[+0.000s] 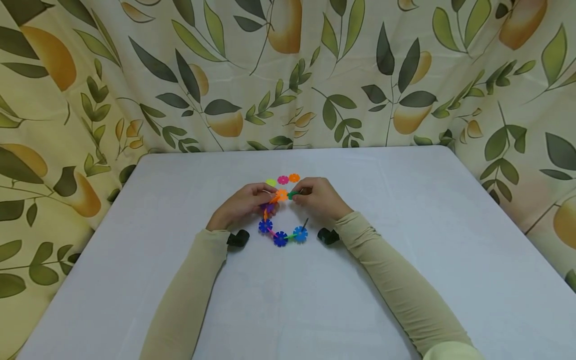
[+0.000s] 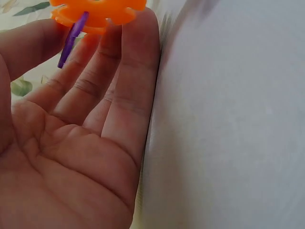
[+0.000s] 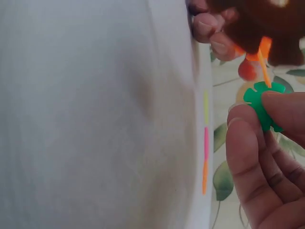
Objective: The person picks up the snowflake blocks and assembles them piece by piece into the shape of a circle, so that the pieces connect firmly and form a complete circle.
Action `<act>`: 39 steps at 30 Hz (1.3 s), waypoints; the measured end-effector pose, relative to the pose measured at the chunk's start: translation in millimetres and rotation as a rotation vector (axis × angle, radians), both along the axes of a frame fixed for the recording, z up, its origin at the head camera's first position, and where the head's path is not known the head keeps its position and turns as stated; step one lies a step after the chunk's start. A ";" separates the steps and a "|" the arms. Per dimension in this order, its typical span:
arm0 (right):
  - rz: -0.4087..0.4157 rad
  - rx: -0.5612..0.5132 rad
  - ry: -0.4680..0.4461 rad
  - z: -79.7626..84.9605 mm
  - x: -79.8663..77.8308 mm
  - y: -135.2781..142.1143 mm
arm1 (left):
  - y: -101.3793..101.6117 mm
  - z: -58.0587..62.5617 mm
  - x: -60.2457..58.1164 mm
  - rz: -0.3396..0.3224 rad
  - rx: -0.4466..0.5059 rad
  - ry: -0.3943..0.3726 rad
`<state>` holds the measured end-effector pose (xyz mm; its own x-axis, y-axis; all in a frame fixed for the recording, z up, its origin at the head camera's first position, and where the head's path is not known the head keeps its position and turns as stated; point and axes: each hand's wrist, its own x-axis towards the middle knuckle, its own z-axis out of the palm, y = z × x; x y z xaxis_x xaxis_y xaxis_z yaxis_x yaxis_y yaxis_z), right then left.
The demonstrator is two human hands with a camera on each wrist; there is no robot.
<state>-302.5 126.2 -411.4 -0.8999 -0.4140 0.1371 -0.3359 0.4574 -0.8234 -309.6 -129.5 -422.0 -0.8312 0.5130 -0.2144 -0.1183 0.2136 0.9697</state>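
Note:
A curved chain of notched plastic discs hangs or lies between my hands in the head view, with dark blue discs [image 1: 281,239] and a light blue disc [image 1: 300,234] at its near side. My left hand [image 1: 243,202] pinches an orange disc [image 2: 102,12] at the chain's far end; a purple disc [image 2: 72,40] is slotted into it edge-on. Between thumb and fingers, my right hand [image 1: 320,197] holds a green disc [image 3: 259,102]. In the right wrist view, the green disc meets the edge of an orange disc [image 3: 264,62].
Beyond the hands, a yellow-green disc [image 1: 271,182], a pink disc [image 1: 283,180] and a loose orange disc [image 1: 294,177] lie in a row on the white table [image 1: 382,300]. A leaf-patterned curtain [image 1: 288,100] hangs behind. Each wrist carries a black camera [image 1: 238,238].

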 end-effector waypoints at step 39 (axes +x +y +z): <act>0.140 0.061 0.262 -6.8 -0.7 -8.5 | 9.8 -5.5 4.6 0.040 -0.080 0.062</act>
<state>-303.2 117.7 -418.2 -0.7706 -0.5464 0.3281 -0.5966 0.4372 -0.6730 -305.0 -119.7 -427.6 -0.8635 0.4626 -0.2011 -0.0687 0.2871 0.9554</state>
